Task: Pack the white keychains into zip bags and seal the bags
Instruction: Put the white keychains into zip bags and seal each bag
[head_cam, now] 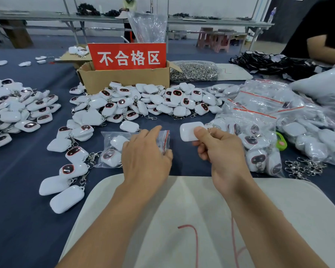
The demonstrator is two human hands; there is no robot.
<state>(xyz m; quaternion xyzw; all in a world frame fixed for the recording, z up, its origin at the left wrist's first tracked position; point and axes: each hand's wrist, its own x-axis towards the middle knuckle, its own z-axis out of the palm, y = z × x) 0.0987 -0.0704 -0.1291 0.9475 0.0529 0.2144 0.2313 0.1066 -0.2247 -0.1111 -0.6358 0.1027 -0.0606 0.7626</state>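
Blue table (pixel 17 190), keychains (pixel 153 101) heaped. Right hand (pixel 220 151) grip pinches white keychain (pixel 190 130), jutting left beyond thumb; left hand (pixel 145 151) grip spread over zip bag (pixel 112 147).

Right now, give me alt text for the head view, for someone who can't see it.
The right hand holds a white keychain beside a zip bag that the left hand rests on, on a blue table. Piles of keychains lie behind.
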